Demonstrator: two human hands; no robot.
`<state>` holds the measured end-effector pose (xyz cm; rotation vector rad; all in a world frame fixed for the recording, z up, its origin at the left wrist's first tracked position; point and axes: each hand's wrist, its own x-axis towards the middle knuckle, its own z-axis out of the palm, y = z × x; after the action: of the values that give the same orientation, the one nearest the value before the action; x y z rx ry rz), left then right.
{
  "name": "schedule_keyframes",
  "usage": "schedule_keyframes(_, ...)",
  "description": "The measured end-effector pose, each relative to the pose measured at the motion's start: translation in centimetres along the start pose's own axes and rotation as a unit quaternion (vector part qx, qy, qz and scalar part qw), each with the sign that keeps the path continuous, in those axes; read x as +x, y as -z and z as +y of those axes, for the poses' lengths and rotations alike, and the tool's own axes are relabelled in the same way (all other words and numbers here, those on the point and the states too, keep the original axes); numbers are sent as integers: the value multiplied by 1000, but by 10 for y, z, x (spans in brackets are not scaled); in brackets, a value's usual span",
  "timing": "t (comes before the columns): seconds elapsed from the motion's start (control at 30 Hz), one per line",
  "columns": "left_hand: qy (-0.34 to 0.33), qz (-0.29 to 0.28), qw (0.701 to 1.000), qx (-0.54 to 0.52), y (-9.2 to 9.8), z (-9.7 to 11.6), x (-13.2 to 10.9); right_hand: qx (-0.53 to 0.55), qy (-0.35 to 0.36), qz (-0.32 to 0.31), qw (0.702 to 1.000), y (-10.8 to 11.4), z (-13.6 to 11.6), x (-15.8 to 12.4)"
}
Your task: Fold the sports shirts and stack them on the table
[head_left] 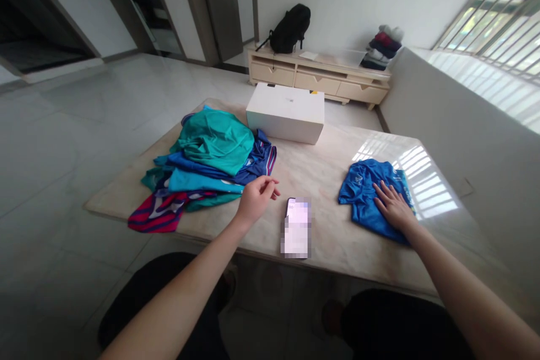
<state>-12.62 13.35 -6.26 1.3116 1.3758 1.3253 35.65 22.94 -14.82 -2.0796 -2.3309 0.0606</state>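
A heap of unfolded shirts (211, 169) in teal, blue and red stripes lies on the left half of the marble table (320, 180). My left hand (255, 198) hovers just right of that heap, fingers loosely curled, holding nothing. A folded blue shirt (365, 191) rests on the right side of the table. My right hand (394, 207) lies flat on it with the fingers spread. A phone (296, 226) sits between my two hands near the front edge.
A white box (286, 112) stands at the table's far side. Behind it is a low wooden cabinet (320, 76) with a black backpack (290, 28) and stacked clothes (382, 48). A barred window (498, 17) is at the right. My knees show below the table.
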Motion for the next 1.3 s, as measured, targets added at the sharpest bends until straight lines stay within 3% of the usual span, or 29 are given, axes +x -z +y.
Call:
schedule_keyframes(0.1, -5, -11, 1000, 4, -6, 2, 1, 5, -48, 19, 999, 1, -22, -3)
schedule_keyframes(0.2, -12, -13, 1000, 2, -10, 4, 3, 12, -145, 42, 988, -7, -46, -15)
schedule_keyframes(0.3, -15, -16, 1000, 0, -13, 5, 3, 19, -193, 33, 981, -15, -59, -27)
schedule_keyframes(0.57, -20, -18, 999, 18, -7, 4, 0, 28, -195, 11, 980, -6, -64, -29)
schedule_keyframes(0.9, 4, 28, 999, 30, 13, 9, 5, 26, -191, 3, 981, -5, -63, -27)
schedule_keyframes(1.2, 1, 4, 999, 50, 0, 11, 6, 23, -184, 0, 983, -2, -56, -16)
schedule_keyframes(1.3, -14, -13, 996, 85, 13, 17, 14, 21, -186, 1, 982, -2, -56, -15)
